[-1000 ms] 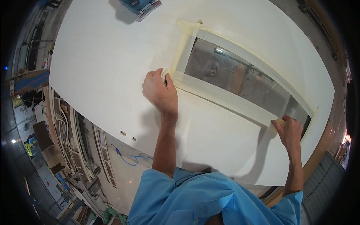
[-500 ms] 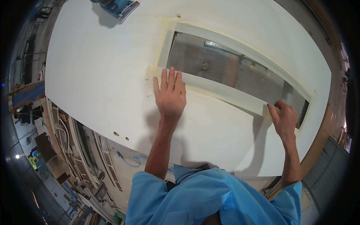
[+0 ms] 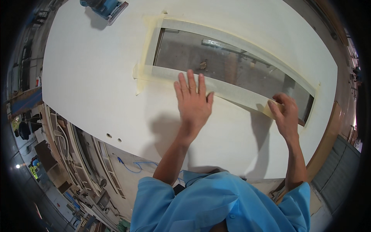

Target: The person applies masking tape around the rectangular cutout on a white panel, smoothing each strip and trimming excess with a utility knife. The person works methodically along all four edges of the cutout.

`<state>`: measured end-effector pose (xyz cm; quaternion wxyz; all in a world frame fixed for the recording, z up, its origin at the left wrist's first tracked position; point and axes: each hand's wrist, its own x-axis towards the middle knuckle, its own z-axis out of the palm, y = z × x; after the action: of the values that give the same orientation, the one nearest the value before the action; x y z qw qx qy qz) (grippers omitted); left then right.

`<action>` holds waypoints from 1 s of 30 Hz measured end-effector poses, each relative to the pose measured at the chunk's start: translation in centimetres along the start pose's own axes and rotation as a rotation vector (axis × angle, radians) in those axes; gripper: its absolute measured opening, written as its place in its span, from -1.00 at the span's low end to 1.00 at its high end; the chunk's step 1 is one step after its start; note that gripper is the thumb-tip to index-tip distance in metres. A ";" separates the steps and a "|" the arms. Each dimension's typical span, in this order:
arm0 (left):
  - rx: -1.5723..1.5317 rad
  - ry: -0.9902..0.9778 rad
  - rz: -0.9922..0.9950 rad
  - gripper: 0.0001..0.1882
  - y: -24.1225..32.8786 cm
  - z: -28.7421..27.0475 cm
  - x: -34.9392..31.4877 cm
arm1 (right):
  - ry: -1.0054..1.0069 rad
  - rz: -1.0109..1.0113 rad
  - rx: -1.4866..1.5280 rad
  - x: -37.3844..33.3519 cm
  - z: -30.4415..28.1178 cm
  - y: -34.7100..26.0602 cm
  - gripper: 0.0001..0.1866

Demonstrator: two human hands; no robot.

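Head | two hands (image 3: 195,108) on one tape strip (image 3: 232,92) | one blue tool (image 3: 101,7)

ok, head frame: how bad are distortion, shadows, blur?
In the head view, edges of the white panel bow and the picture's rim blackens; also in head, shadows fall below-left of the left hand and right hand, neither obviously motion-blurred.

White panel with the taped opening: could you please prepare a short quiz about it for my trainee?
1. True or false: the left hand is spread over the lower tape strip.
2. What is at the upper left of the white panel? A: hammer. B: blue power tool. C: paint tin.
3. Fill in: the ____ hand pinches this strip.

Key: 1. True. 2. B. 3. right hand.
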<state>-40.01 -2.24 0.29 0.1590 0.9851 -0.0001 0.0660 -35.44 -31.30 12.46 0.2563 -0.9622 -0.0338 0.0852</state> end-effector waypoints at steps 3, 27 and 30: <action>-0.090 -0.031 0.048 -0.17 2.7 0.6 -0.8 | -0.019 0.090 0.260 -0.8 -0.6 2.3 -0.67; -0.140 0.265 0.145 -0.20 8.3 2.3 -2.4 | -0.346 -0.020 0.932 -0.3 -5.6 8.8 -0.54; -0.120 0.397 0.129 -0.22 8.0 2.0 -2.6 | -0.109 0.060 0.984 -0.4 -8.0 7.6 -0.69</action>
<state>-42.52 -10.54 0.55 0.2097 0.9395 -0.0358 0.2686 -34.27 -41.86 15.53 0.6754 -0.7219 0.0248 0.1487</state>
